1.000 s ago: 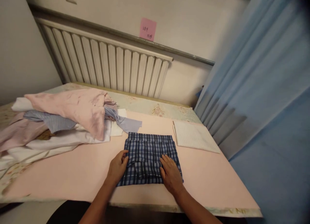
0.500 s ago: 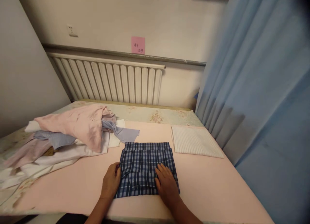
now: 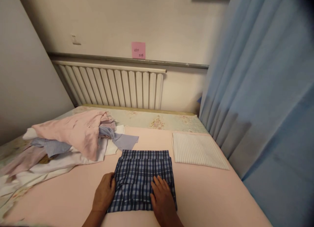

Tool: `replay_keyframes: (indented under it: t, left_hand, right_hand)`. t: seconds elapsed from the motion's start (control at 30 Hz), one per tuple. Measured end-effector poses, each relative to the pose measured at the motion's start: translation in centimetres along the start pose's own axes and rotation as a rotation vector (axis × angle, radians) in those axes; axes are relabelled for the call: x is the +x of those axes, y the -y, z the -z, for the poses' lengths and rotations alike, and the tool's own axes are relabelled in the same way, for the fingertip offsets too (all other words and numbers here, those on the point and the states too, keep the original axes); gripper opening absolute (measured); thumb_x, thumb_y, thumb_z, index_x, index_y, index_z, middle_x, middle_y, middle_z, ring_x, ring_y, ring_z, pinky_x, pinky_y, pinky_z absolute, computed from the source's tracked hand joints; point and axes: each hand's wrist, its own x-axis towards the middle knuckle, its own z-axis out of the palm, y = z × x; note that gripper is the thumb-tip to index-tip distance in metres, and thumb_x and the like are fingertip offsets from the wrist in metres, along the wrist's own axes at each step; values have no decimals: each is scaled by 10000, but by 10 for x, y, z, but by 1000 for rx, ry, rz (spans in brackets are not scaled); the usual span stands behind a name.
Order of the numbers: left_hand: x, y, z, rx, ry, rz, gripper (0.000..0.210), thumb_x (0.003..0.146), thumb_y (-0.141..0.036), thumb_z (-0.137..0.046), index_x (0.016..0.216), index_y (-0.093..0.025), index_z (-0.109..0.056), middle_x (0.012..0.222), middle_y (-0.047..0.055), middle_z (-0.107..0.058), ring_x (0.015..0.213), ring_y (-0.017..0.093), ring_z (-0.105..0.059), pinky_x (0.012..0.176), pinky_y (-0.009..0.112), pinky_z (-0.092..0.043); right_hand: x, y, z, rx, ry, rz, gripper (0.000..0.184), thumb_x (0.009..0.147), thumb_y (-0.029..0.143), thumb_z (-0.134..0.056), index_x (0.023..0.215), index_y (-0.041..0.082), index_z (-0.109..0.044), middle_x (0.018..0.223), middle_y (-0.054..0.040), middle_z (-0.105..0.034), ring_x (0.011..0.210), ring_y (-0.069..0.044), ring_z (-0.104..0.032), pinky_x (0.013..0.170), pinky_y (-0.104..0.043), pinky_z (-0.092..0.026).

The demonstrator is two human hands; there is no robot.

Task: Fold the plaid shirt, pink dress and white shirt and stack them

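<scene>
A folded blue plaid garment (image 3: 143,171) lies on the pink sheet in front of me, with soft wrinkles across its lower half. At its left edge, my left hand (image 3: 105,191) is closed, its fingers curled round the cloth's side, and the fingertips are partly hidden. My right hand (image 3: 162,196) rests flat on the lower right part of the plaid garment, fingers stretched out. To the right lies a folded white striped cloth (image 3: 198,150), apart from both hands.
A loose heap of clothes (image 3: 71,132), pink, blue and white, covers the bed's left side. The pink sheet (image 3: 206,191) spreads over a floral mattress (image 3: 157,122). Behind stands a white radiator (image 3: 117,86); a blue curtain (image 3: 260,99) hangs along the right.
The whole view has shifted, so bed and hands appear slightly lower. Both hands keep nearly the same pose on the plaid garment, which stays folded.
</scene>
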Motion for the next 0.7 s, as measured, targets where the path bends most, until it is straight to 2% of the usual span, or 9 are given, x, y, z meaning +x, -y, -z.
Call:
replay_keyframes:
  t: [0.33,0.7]
  left_hand:
    - [-1,-2,1,31,-27,-19,220,880,-298,-375,1017,-232,-534,1011,43,-614,954,199,-612,851,325,-486]
    - [-1,-3,0,11,-24,-16,232,878,-299,-369,1006,-221,-547,983,53,-606,941,206,-609,873,352,-483]
  right_hand:
    - [-3,-4,-8,13,10,-20,383,925,269,-483,1302,263,-551,1406,-17,-505,1321,-274,-428,1098,-502,-363]
    - [-1,0,0,-29,-9,13,376,917,229,-491,1286,238,-562,1378,-39,-535,1318,-252,-432,1101,-470,-362]
